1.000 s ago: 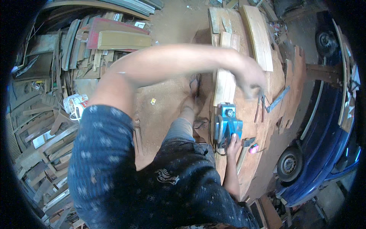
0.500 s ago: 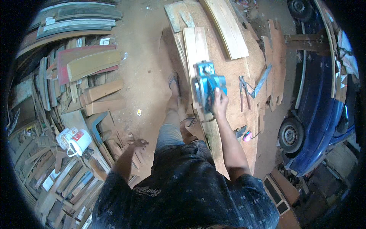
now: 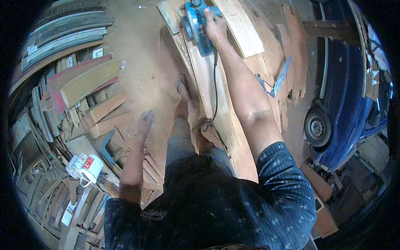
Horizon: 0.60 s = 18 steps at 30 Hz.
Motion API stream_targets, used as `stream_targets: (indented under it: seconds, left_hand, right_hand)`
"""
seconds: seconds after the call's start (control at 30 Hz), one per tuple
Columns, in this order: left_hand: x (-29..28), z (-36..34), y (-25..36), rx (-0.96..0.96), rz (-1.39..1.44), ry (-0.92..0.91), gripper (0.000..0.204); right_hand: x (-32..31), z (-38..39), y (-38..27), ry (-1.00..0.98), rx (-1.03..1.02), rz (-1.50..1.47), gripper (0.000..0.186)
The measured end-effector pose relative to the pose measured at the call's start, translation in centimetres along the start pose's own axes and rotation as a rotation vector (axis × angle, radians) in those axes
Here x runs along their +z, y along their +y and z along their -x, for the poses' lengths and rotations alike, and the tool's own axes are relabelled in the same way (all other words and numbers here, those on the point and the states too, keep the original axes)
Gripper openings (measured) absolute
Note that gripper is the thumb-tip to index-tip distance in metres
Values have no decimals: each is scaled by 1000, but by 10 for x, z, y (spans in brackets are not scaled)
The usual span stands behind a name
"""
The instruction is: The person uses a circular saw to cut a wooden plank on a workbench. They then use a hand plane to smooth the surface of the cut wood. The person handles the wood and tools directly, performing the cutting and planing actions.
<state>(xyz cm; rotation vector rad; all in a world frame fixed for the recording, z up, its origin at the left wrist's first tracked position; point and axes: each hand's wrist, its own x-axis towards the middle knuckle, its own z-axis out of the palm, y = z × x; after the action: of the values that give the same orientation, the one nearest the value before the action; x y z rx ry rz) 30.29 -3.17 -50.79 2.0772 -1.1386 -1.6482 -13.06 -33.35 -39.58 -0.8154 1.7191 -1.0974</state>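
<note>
My right hand [image 3: 215, 29] is closed round the handle of a blue electric hand planer [image 3: 193, 20]. The planer rests on the far part of a long pale board [image 3: 208, 81], and a black cord [image 3: 215, 85] trails back from it along the wood. Beneath lies another rough board [image 3: 233, 143] on the sawdust-covered bench. Away from the bench, my left hand [image 3: 145, 121] hangs low at my left side with nothing visible in it. Its fingers are blurred.
Right of the planer lies another pale plank [image 3: 241, 29]. Pincers and a blue-grey metal piece [image 3: 282, 77] sit on the bench. A blue car [image 3: 348, 91] stands at the right. Wood offcuts [image 3: 104, 112] and a white bucket [image 3: 91, 167] crowd the left.
My right arm has stretched forward, and the planer has moved away from me along the board. My left hand has swung forward.
</note>
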Motion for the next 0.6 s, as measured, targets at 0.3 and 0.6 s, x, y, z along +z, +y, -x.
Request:
stream_targets:
  seconds: [0.3,0.6]
  left_hand:
    - [53,13,4,46,23,-102,34]
    - [129,80,-18,75,-203,-230,39]
  right_hand:
    - [-87,237,91,46,81,17,53]
    - [-163,438,152,92,-130,223,40]
